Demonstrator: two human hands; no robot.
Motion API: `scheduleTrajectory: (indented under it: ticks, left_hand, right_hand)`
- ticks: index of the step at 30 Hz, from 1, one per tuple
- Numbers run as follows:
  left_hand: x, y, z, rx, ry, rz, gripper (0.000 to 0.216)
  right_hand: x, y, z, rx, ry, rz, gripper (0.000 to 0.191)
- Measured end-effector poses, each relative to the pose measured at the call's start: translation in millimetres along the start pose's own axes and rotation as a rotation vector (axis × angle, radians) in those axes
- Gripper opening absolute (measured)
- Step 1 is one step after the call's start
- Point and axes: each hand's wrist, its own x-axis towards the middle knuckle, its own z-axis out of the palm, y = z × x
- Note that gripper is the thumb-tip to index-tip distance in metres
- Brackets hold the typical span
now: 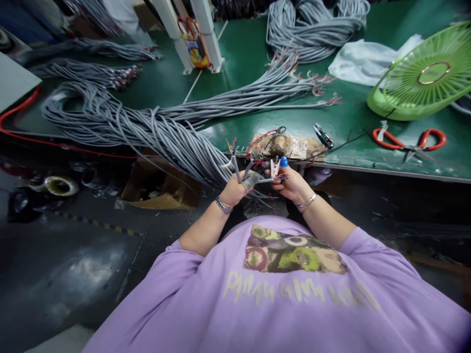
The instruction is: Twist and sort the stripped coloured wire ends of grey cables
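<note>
My left hand (235, 190) is closed around grey cables near their stripped ends, with a greyish wrap showing at its fingers. A long bundle of grey cables (176, 147) runs from the table over its edge down to this hand. In my right hand (294, 185), which wears a blue fingertip cover (283, 161), the fingers pinch the end of a grey cable (264, 181) where thin coloured wires come out. A small pale pink piece (274, 168) shows at these fingers; its kind I cannot make out. Just beyond lies a brown cardboard piece (307, 147) with tape and wires on it.
Small cutters (323, 135) and red-handled scissors (409, 142) lie on the green table (239, 120). A green fan (423, 73), a plastic bag (360, 61) and a coiled cable bundle (316, 29) are farther right. Below the edge stands a cardboard box (172, 196).
</note>
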Motion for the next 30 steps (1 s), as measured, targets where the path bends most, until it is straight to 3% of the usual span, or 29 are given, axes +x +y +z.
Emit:
scheduleTrajectory:
  ticks: [14, 24, 30]
  left_hand:
    - [3.6, -3.7, -3.3, 0.075, -0.022, -0.056, 0.054]
    - [-11.7, 6.0, -18.0, 0.093, -0.217, -0.074, 0.055]
    - [-22.9, -3.9, -26.3, 0.194, -0.364, -0.142, 0.051]
  right_hand:
    - [3.1, 4.0, 4.6, 0.089, 0.045, -0.003, 0.057]
    - [0.5, 16.6, -20.9, 0.158, -0.093, 0.055, 0.059]
    - [-19.6, 23.2, -30.6, 0.004, -0.034, 0.007, 0.052]
